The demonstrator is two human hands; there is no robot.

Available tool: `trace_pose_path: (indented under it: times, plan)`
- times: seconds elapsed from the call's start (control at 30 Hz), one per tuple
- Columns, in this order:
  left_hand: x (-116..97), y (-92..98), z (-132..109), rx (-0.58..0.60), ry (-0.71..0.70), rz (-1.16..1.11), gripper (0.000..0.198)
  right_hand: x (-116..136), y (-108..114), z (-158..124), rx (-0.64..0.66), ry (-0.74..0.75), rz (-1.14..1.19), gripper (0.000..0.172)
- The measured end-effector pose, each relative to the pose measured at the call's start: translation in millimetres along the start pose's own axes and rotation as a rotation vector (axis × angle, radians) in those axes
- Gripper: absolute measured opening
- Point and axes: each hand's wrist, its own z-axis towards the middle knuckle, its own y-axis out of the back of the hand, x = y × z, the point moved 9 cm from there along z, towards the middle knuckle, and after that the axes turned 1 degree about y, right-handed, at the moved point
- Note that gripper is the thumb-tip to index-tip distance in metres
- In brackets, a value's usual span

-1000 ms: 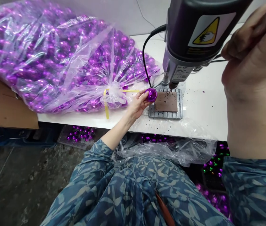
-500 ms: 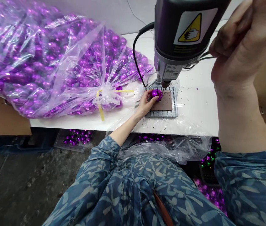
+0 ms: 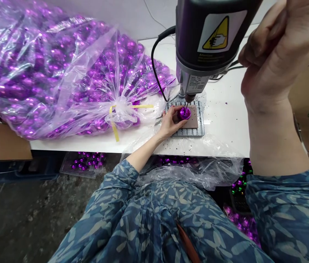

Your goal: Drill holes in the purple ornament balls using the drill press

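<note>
Between the thumb and fingers of my left hand (image 3: pixel 170 122) is a shiny purple ball (image 3: pixel 185 114), resting on a brown board (image 3: pixel 193 123). The board lies on the grey slotted base (image 3: pixel 201 128) of a drill press (image 3: pixel 212 60). Right at the top of the ball is the thin drill bit (image 3: pixel 187 104), apparently touching it. My right hand (image 3: pixel 277 54) is raised at the machine's right side, its fingers curled closed. Whatever it grips is hidden behind the hand.
A big clear bag (image 3: pixel 61 76) of purple balls, tied with yellow ribbon (image 3: pixel 114 129), fills the left of the white table (image 3: pixel 222 124). Dark shavings lie about the base. Plastic film (image 3: pixel 193 171) hangs over the front edge. Below sits a tray (image 3: pixel 84 162) of purple balls.
My left hand has moved the purple ball slightly right, under the drill bit, and the ball has turned. My right hand stays closed beside the drill press. The whole view has shifted a little.
</note>
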Motion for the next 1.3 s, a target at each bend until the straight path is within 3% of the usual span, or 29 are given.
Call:
trace_pose_path:
  times: [0.23, 0.43, 0.7, 1.07, 1.3]
  plan:
    - [-5.6, -0.3, 5.9, -0.025, 0.047, -0.032, 0.048, -0.7, -2.7, -0.5, -0.018, 0.02, -0.103, 0.061]
    - [-6.0, -0.2, 5.4, -0.029, 0.056, -0.064, 0.049, -2.3, -1.4, 0.5, -0.08, 0.048, -0.025, 0.065]
    - [-5.8, -0.9, 5.3, -0.035, 0.051, -0.02, 0.051, 33.3, -14.0, -15.7, -0.062, 0.105, -0.015, 0.08]
    - [-1.0, -3.5, 7.3, -0.041, 0.064, -0.031, 0.051, 33.1, 5.3, -45.4, -0.13, 0.203, 0.05, 0.074]
    - [-4.3, -2.4, 5.5, -0.033, 0.054, -0.003, 0.051, 32.6, 11.4, -58.7, -0.165, 0.284, 0.112, 0.079]
